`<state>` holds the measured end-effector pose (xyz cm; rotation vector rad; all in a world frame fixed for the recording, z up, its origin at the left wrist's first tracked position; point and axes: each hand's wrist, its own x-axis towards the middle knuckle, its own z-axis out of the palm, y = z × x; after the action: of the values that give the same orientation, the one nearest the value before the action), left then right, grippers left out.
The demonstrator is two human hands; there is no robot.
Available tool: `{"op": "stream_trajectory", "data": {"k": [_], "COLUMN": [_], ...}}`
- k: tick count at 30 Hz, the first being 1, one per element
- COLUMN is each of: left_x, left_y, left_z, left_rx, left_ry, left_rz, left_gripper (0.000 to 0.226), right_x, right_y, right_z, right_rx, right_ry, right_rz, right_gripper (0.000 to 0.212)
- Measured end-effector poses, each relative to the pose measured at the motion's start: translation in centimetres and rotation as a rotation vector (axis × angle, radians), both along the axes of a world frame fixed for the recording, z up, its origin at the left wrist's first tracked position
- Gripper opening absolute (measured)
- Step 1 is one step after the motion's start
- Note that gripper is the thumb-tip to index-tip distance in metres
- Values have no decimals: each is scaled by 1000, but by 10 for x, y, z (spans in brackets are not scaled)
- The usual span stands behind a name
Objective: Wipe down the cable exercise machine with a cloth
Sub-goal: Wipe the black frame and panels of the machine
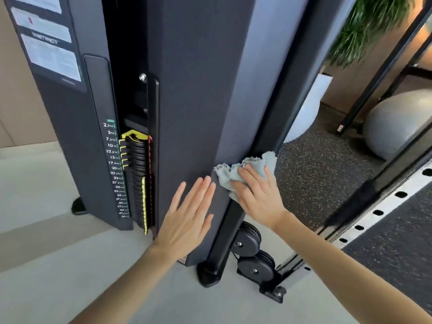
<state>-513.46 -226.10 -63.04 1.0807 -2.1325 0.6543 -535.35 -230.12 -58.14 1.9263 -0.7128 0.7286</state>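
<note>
Right hand (257, 197) presses the pale-blue cloth (256, 163) to the cable machine's dark panel (194, 101), fingers (252, 171) flat; left hand (189, 218) rests alongside, fingers straight.

labels (50, 43): text blurred | plant (364, 24): blurred, cut off | cloth (245, 170): partly under right hand (257, 197)

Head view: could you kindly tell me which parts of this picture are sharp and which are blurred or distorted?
In the head view, the left hand, right hand and cloth are sharp; the plant and perforated rail at right are motion-smeared; the instruction labels are unreadable; the wide angle leans the cable machine column.
</note>
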Motion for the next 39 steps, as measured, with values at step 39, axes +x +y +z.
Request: {"op": "stream_trajectory", "data": {"k": [39], "left_x": [69], "left_y": [-30], "left_z": [290], "left_rx": [-86], "left_ry": [151], "left_rz": [72], "left_gripper": [68], "right_x": [56], "right_y": [10], "right_z": [417], "right_rx": [-155], "right_ry": [26], "right_rz": [166], "right_gripper": [21]}}
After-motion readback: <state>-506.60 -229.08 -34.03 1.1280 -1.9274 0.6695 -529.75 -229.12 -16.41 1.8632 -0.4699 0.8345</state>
